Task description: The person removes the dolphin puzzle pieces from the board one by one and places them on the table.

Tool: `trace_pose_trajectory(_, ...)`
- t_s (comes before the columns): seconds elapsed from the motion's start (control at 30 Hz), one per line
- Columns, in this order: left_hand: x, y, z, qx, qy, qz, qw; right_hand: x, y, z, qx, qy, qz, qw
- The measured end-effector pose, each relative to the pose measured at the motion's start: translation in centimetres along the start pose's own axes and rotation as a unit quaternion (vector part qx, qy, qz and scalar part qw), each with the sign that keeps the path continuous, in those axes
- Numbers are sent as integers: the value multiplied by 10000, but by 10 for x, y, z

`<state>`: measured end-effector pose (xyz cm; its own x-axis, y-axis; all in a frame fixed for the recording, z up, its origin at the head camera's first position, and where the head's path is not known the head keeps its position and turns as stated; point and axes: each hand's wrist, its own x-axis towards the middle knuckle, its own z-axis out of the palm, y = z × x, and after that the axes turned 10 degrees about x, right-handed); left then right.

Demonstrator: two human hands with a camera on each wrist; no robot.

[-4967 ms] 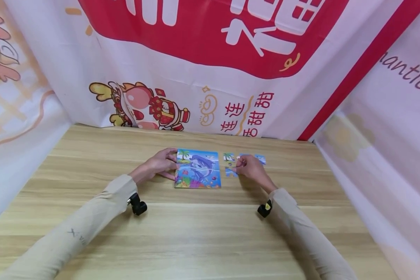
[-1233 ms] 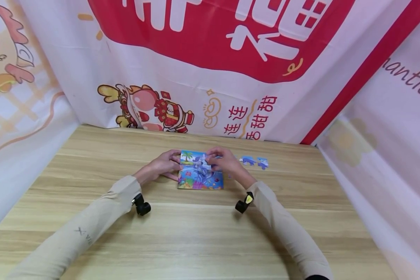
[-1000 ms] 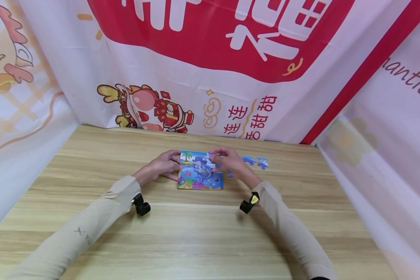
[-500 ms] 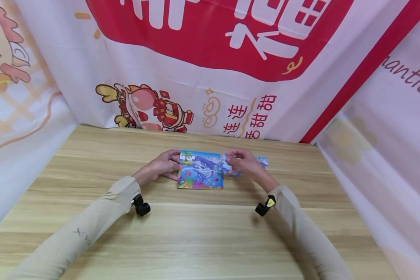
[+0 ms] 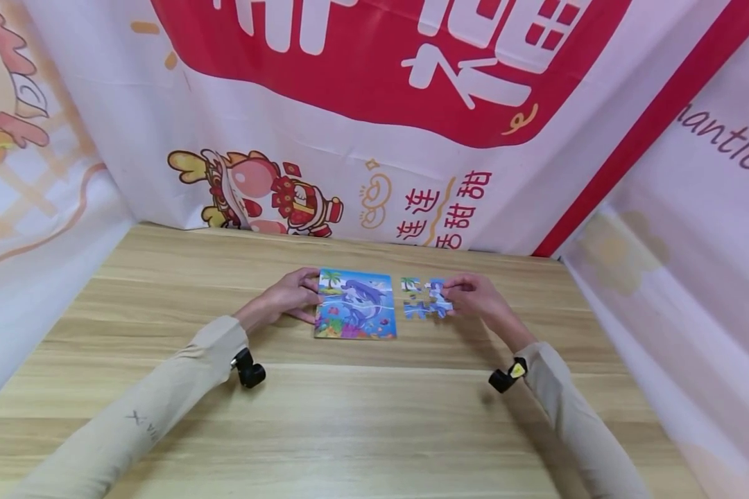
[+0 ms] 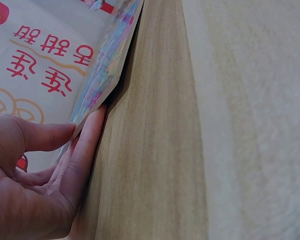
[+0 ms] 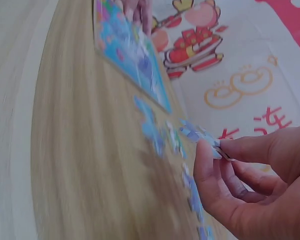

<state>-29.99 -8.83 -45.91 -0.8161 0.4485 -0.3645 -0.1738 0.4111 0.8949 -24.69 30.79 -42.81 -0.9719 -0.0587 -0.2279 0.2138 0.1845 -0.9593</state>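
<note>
A flat picture board (image 5: 356, 305) with dolphins, a palm tree and coral lies at the middle of the table. My left hand (image 5: 292, 292) pinches its left edge; in the left wrist view the thumb (image 6: 47, 136) is on one face and fingers are under the other. My right hand (image 5: 477, 294) pinches a blue-and-white jigsaw piece (image 7: 200, 135) between thumb and fingertips, raised above the table. Under and beside it lie several loose jigsaw pieces, among them a palm-tree piece (image 5: 410, 284) and a blue piece (image 5: 415, 310). My right hand hides some of them.
The wood-grain table (image 5: 362, 416) reaches back to a printed cloth (image 5: 349, 138) with red lettering and a cartoon dragon. Light cloth also bounds the left and right sides. A small black camera sits on each wrist.
My right hand was over the board with the piece about a second ago; it has moved right, over the loose pieces, still pinching it. My left hand stays on the board's edge.
</note>
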Motion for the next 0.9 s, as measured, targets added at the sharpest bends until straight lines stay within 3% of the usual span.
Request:
trace_pose_trajectory(0.1,1,-1,0,-3,-18,23,10000,-2,5,-6,-271,137,77,9995)
trace_pose_trajectory(0.3,2,-2,0,-11,7,40,10000,0,15,-11,-50,98,186,9998)
trace_pose_trajectory(0.4,2,-2,0,7,11,20,10000,3,20,-12,-175,120,209,9996)
trace_pose_trajectory(0.53,3,-2,0,28,16,3,10000,4,23,-10,-726,272,173,9968)
trace_pose_trajectory(0.73,2,-1,-1,-31,11,13,10000,5,22,-4,-1852,495,-45,9814)
trace_pose_trajectory(0.9,0,0,0,-25,5,4,10000,6,23,-1,-2190,546,-33,9742)
